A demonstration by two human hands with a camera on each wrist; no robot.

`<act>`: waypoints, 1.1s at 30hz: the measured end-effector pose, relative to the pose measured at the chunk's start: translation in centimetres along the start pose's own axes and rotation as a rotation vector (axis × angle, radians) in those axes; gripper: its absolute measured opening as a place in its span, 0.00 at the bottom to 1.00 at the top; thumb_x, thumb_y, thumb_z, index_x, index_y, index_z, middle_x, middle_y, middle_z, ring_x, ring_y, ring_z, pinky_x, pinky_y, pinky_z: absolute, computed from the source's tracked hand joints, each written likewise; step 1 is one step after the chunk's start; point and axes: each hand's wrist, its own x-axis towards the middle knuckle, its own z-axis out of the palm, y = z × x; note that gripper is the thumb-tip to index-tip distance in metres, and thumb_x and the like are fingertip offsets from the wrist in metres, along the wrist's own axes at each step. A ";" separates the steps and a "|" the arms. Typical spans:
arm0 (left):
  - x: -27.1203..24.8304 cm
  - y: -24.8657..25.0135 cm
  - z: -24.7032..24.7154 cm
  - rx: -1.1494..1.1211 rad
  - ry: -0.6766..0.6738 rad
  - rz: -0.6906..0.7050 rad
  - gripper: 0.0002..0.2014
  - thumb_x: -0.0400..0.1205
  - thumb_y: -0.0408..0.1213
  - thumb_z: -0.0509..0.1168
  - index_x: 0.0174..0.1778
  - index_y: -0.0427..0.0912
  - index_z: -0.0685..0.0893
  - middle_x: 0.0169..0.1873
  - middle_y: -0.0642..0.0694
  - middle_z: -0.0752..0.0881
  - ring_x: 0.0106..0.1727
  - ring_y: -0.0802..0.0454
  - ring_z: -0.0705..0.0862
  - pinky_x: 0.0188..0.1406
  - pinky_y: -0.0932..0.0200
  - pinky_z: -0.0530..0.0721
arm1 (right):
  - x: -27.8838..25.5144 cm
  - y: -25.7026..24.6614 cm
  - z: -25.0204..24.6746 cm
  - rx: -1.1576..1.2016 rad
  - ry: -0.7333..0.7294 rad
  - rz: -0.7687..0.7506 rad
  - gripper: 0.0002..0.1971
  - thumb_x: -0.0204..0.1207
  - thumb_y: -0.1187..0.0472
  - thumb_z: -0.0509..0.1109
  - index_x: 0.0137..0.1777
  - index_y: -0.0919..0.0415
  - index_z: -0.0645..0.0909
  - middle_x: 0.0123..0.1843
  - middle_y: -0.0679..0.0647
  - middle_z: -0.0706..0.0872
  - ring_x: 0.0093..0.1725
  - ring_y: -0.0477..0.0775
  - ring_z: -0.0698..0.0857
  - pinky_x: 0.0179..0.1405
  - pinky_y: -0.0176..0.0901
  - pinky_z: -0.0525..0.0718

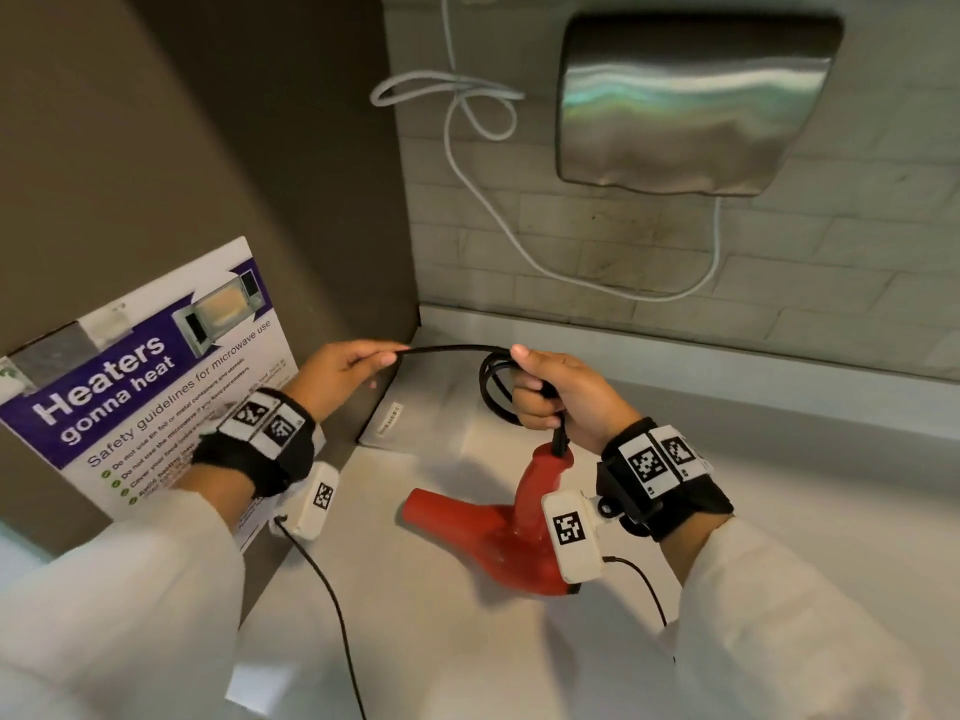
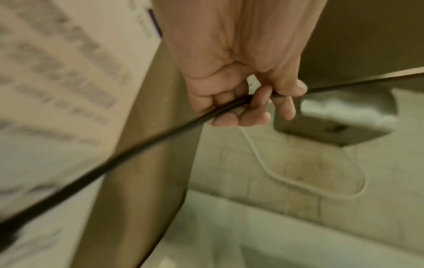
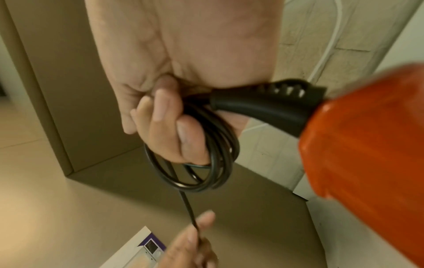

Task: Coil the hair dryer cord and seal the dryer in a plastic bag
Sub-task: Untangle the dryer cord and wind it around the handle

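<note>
Still on the first step: coiling the cord (image 1: 452,349). Right hand (image 1: 558,394) curled tight round a few black loops, just above the red hair dryer (image 1: 498,532), with the black end of its handle right by the palm. Dryer hanging from that grip, nose close to the white counter (image 1: 467,641); touching or not, cannot tell. Left hand (image 1: 345,368) off to the side, fingers closed round the loose run of cord, stretched almost straight between both hands. In the left wrist view, more cord trailing down past that hand, so more left to wind. Next move, likely: bring the loose part over to the right hand, lay on one more loop, keep the loops from slipping. Clear plastic bag (image 1: 415,423) lying flat on the counter behind the hands, looking empty. Dryer not in it yet.
</note>
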 end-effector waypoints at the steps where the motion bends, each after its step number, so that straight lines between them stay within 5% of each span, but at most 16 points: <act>1: -0.4 -1.4 0.6 0.031 0.002 -0.059 0.11 0.81 0.39 0.60 0.56 0.56 0.80 0.38 0.54 0.86 0.27 0.65 0.80 0.38 0.73 0.77 | 0.0 0.0 -0.2 0.031 0.001 0.000 0.19 0.78 0.50 0.55 0.26 0.56 0.64 0.16 0.44 0.61 0.16 0.44 0.57 0.17 0.36 0.56; 4: -2.2 -6.1 3.7 0.138 -0.106 -0.263 0.12 0.82 0.46 0.55 0.59 0.58 0.80 0.37 0.46 0.83 0.31 0.57 0.79 0.36 0.61 0.77 | 0.4 0.3 -0.4 0.094 -0.010 -0.008 0.19 0.79 0.49 0.52 0.27 0.56 0.65 0.16 0.44 0.62 0.15 0.44 0.57 0.18 0.37 0.55; 6: -3.7 -7.3 6.0 0.166 -0.234 -0.274 0.14 0.83 0.44 0.54 0.63 0.61 0.77 0.49 0.47 0.85 0.43 0.52 0.82 0.42 0.59 0.78 | 0.8 0.4 -0.2 0.118 -0.029 -0.023 0.18 0.79 0.51 0.51 0.29 0.57 0.66 0.17 0.44 0.63 0.16 0.45 0.58 0.20 0.38 0.56; 9: -5.3 -4.9 8.7 0.390 -0.510 -0.128 0.16 0.84 0.40 0.54 0.65 0.54 0.77 0.64 0.43 0.82 0.63 0.46 0.80 0.66 0.53 0.75 | 1.2 0.5 0.5 0.134 -0.021 -0.045 0.12 0.75 0.56 0.51 0.32 0.59 0.66 0.17 0.44 0.65 0.18 0.45 0.60 0.21 0.38 0.59; 13: -6.9 3.5 9.6 0.709 -0.697 0.220 0.16 0.83 0.46 0.52 0.49 0.40 0.80 0.48 0.39 0.84 0.51 0.41 0.82 0.54 0.49 0.79 | 1.7 0.7 1.1 0.046 0.094 -0.073 0.10 0.74 0.56 0.55 0.36 0.62 0.70 0.20 0.47 0.67 0.19 0.44 0.63 0.20 0.33 0.65; 16: -6.8 9.3 8.0 0.759 -0.631 0.439 0.17 0.83 0.48 0.52 0.46 0.39 0.80 0.41 0.44 0.81 0.41 0.49 0.77 0.49 0.50 0.77 | 1.6 0.8 1.5 -0.071 0.084 -0.082 0.17 0.76 0.47 0.53 0.38 0.61 0.71 0.26 0.54 0.63 0.21 0.45 0.64 0.24 0.33 0.68; 18: -5.4 12.1 6.8 0.727 -0.545 0.512 0.19 0.82 0.48 0.52 0.49 0.38 0.82 0.44 0.43 0.82 0.44 0.48 0.78 0.49 0.51 0.76 | 1.3 0.8 1.8 -0.054 0.049 -0.032 0.25 0.73 0.34 0.54 0.39 0.58 0.75 0.27 0.54 0.69 0.25 0.46 0.70 0.29 0.36 0.71; 20: -3.3 13.7 5.6 0.685 -0.437 0.518 0.20 0.81 0.48 0.53 0.51 0.38 0.84 0.49 0.40 0.84 0.51 0.46 0.81 0.53 0.50 0.77 | 1.2 1.0 2.0 0.017 0.004 -0.030 0.31 0.61 0.26 0.59 0.40 0.55 0.81 0.29 0.50 0.81 0.29 0.45 0.78 0.33 0.35 0.77; 22: -1.0 13.9 4.5 0.614 -0.324 0.464 0.14 0.80 0.43 0.59 0.51 0.39 0.85 0.48 0.41 0.84 0.51 0.46 0.81 0.52 0.54 0.75 | 1.2 1.0 2.3 0.035 -0.039 -0.110 0.36 0.55 0.22 0.59 0.42 0.55 0.81 0.28 0.52 0.79 0.27 0.46 0.74 0.30 0.37 0.75; 24: 0.8 13.3 3.6 0.540 -0.239 0.429 0.10 0.78 0.41 0.63 0.47 0.39 0.85 0.45 0.41 0.85 0.49 0.45 0.82 0.50 0.55 0.75 | 1.1 0.9 2.7 -0.013 -0.088 -0.142 0.38 0.58 0.22 0.58 0.44 0.59 0.76 0.28 0.49 0.75 0.24 0.45 0.67 0.27 0.36 0.72; 27: 2.2 11.5 3.4 0.327 -0.205 0.325 0.08 0.76 0.39 0.67 0.43 0.38 0.85 0.42 0.39 0.87 0.46 0.45 0.84 0.49 0.50 0.79 | 0.9 0.6 2.7 -0.173 -0.010 -0.066 0.26 0.74 0.34 0.54 0.34 0.60 0.70 0.17 0.43 0.67 0.20 0.47 0.64 0.25 0.37 0.65; 30: 1.9 9.6 4.5 0.167 -0.099 0.294 0.04 0.78 0.36 0.64 0.44 0.40 0.82 0.39 0.49 0.83 0.43 0.56 0.81 0.50 0.54 0.79 | 1.0 0.5 2.5 -0.164 0.092 -0.044 0.25 0.82 0.43 0.44 0.28 0.58 0.66 0.15 0.43 0.61 0.17 0.48 0.58 0.21 0.40 0.58; 33: 0.0 8.2 5.9 0.230 0.151 0.390 0.11 0.79 0.45 0.57 0.51 0.47 0.81 0.49 0.54 0.75 0.55 0.58 0.72 0.61 0.59 0.68 | 1.1 0.5 2.6 -0.114 0.129 -0.061 0.27 0.81 0.42 0.43 0.27 0.58 0.66 0.15 0.44 0.61 0.16 0.47 0.58 0.17 0.36 0.58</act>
